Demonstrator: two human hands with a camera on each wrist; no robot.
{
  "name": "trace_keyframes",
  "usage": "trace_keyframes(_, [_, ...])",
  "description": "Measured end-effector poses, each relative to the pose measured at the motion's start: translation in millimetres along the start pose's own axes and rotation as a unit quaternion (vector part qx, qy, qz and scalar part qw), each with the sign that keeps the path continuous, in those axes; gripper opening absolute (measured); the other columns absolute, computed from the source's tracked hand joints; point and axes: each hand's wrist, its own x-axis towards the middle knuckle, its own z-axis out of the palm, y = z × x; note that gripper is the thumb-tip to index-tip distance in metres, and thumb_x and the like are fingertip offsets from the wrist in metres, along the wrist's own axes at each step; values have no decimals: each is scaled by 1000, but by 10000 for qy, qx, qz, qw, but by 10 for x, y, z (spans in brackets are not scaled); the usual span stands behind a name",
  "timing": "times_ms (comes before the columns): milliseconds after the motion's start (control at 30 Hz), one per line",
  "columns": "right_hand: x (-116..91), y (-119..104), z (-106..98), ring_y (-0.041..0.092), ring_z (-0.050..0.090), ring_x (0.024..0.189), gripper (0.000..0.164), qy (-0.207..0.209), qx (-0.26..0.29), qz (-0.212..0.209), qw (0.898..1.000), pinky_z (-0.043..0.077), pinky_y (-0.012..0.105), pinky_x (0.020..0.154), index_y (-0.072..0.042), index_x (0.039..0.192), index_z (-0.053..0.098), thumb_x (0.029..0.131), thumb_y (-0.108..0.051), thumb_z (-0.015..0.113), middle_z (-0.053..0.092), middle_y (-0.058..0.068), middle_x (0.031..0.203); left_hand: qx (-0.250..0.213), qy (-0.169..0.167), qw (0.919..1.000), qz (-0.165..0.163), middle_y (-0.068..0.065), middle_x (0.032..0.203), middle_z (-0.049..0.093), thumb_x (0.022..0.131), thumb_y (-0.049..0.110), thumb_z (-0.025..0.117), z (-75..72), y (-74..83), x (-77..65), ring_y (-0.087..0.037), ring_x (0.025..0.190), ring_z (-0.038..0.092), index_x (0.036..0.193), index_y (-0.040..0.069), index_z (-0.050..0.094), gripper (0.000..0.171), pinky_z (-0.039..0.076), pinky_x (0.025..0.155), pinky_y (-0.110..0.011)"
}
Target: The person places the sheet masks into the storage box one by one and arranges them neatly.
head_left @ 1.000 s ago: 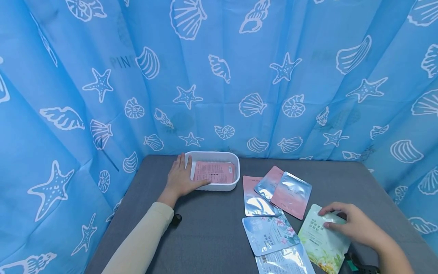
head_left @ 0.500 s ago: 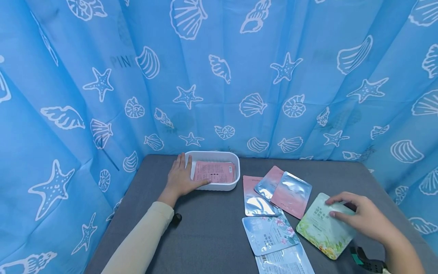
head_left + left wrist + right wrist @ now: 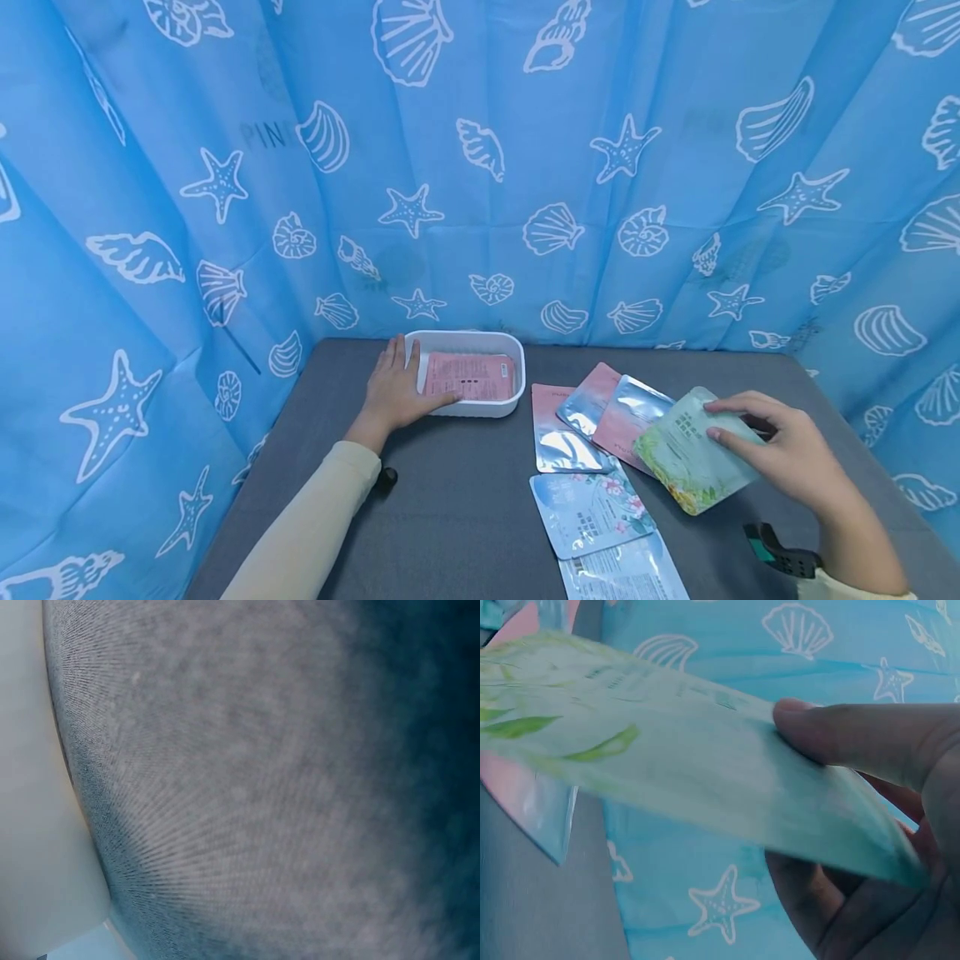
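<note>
My right hand [image 3: 795,450] pinches a green sheet-mask packet [image 3: 697,450], thumb on its printed face and fingers beneath. In the right wrist view the packet [image 3: 660,750] is tilted and held up off the table. Its left corner overlaps a pink and silver packet [image 3: 630,425] in the head view. At the far left, my left hand [image 3: 397,392] rests with fairly straight, spread fingers against the left side and front rim of a white plastic basket [image 3: 517,375]. A pink packet [image 3: 472,377] lies inside. The left wrist view shows the basket's wall [image 3: 45,825] but no fingers.
More pink and silver packets [image 3: 558,442] fan out right of the basket. Nearer the front lie a blue floral packet [image 3: 585,517] and a silver-blue one [image 3: 630,571] partly under it. A blue shell-print curtain [image 3: 480,275] hangs behind the grey table [image 3: 465,508].
My right hand has lifted the green packet and carried it up and left, toward the pink and silver packets. The left hand and basket have stayed put.
</note>
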Motion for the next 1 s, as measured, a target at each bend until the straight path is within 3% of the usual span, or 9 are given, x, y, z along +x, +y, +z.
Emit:
trace_keyframes(167, [81, -79, 130, -13, 65, 87, 33, 222, 348, 73, 9991, 55, 15, 62, -3, 124, 77, 91, -1, 82, 62, -34, 112, 79, 22, 10000, 4, -23, 179, 5, 77, 97, 55, -3, -8, 7, -40, 167, 3, 170, 4, 14, 138, 14, 135, -55])
trace_keyframes(500, [298, -200, 477, -7, 70, 83, 32, 396, 989, -44, 9943, 59, 19, 60, -2, 124, 77, 92, -1, 81, 67, -25, 110, 60, -6, 10000, 14, -23, 179, 5, 78, 94, 57, -7, 2, -2, -40, 167, 2, 170, 5, 13, 136, 14, 134, -56])
trace_keyframes(867, [534, -305, 784, 0, 72, 77, 34, 472, 1800, 29, 9825, 60, 23, 55, 1, 126, 76, 93, 0, 80, 70, -22, 113, 46, 17, 10000, 5, -23, 179, 5, 78, 94, 57, -4, 4, 2, -41, 167, 3, 170, 5, 13, 136, 14, 134, -57])
trace_keyframes(1000, [604, -358, 908, -1, 71, 80, 33, 457, 1908, 130, 9805, 61, 24, 57, -1, 128, 75, 95, -3, 79, 71, -10, 117, 37, 20, 10000, 7, -22, 179, 6, 78, 94, 57, -12, 4, -2, -41, 167, 4, 171, 5, 13, 136, 15, 134, -57])
